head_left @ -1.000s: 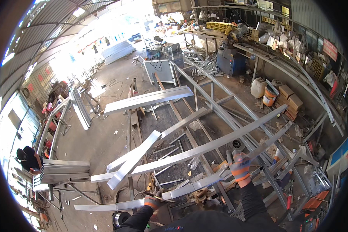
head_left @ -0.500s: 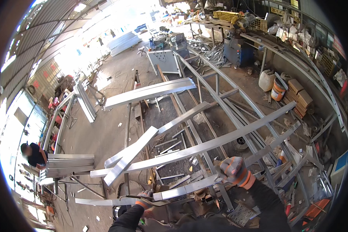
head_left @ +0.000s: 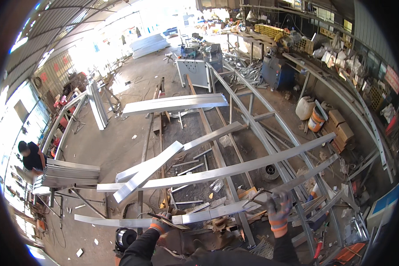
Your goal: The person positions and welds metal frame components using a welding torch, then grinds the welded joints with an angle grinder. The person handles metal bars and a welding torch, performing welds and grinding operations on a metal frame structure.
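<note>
Brown workshop floor (head_left: 113, 148) spreads beyond and left of the nearest metal bar (head_left: 204, 216), whose left end juts over it and whose far edge is parted by a gap from a long bar (head_left: 235, 170). Over the nearest bar's left half, the gloved left hand (head_left: 161, 224) grips a thin dark rod (head_left: 180, 225); by its right half, the gloved right hand (head_left: 278, 210) has bent fingers, and whether they hold anything I cannot tell.

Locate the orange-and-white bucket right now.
Right side of the head view: the orange-and-white bucket sits between a white jug on its left and brown boxes on its right, farther off than the right hand.
</note>
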Tool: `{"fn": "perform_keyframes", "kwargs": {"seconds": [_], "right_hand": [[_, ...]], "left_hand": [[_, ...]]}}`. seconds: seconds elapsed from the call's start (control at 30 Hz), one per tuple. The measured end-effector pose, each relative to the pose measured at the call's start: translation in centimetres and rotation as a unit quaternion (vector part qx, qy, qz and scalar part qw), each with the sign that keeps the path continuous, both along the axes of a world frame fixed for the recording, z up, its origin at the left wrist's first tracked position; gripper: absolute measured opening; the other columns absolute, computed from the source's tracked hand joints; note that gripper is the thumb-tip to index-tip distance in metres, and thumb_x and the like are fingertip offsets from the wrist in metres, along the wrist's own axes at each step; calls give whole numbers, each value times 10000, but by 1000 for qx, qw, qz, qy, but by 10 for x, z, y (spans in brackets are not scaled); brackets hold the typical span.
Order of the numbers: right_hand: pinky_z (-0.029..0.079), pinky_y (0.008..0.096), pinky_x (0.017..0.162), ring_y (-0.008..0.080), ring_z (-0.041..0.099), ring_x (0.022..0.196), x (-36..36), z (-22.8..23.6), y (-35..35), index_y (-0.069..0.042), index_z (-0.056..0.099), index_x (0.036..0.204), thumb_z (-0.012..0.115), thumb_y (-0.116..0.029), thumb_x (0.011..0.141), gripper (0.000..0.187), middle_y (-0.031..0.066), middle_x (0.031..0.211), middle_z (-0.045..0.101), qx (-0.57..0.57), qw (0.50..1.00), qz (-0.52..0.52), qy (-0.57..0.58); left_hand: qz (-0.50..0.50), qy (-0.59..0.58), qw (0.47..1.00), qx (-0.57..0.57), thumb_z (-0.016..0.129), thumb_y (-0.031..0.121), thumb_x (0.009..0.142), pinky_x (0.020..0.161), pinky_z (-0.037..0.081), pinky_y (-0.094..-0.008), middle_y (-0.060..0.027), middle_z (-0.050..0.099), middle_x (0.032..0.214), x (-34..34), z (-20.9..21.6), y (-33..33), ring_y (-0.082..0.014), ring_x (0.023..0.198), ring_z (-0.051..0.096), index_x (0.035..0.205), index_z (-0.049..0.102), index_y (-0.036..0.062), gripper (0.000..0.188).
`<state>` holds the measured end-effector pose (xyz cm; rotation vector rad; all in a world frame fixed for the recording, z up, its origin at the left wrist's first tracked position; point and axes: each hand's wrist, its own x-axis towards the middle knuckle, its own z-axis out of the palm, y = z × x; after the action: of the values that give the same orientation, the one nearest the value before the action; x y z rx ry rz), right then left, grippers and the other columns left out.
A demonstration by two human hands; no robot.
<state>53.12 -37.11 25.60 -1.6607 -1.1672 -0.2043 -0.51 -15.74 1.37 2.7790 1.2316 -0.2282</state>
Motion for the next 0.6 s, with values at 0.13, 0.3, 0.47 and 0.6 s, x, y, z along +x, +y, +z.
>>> {"fn": "perform_keyframes", "kwargs": {"seconds": [0.13, 0.3, 0.47, 0.6], "right_hand": [[558, 549, 897, 456, 704, 1029, -34, -68, -27, 26, 751, 1178, 764, -229, 1046, 288, 244, 1111, 742, -108, 991, -60, 52], [558, 482, 832, 403, 739, 931, -14, -91, 16, 45, 767, 1191, 648, -304, 1116, 376, 237, 1092, 785, -94, 956, -63, 269], [583, 335, 731, 190, 732, 835, -28, -35, 59, -38, 781, 1069, 689, -628, 1073, 598, 82, 904, 761, -20, 825, -6, 565], [638, 422, 766, 240, 732, 837, -19, -9, 83, -86, 746, 937, 687, -526, 1079, 466, 97, 884, 750, -27, 779, 22, 626]], "left_hand": [[8, -31, 999, 13, 786, 580, 919, 880, 614, -534, -140, 768, 1170, -5, 24, -6, -376, 1066, 768, 1299, 688, 141, 589], [-11, -49, 998, 23, 781, 544, 930, 852, 621, -490, -123, 789, 1098, -19, 32, -3, -350, 1004, 780, 1273, 751, 154, 520], [-8, -13, 1000, -11, 784, 624, 916, 829, 624, -507, -176, 774, 1167, -31, 12, 4, -353, 1063, 776, 1367, 728, 159, 650], [-20, -46, 998, -32, 738, 802, 877, 846, 625, -531, -182, 757, 1219, -35, 12, 4, -371, 1081, 768, 1582, 522, 120, 1005]]}}
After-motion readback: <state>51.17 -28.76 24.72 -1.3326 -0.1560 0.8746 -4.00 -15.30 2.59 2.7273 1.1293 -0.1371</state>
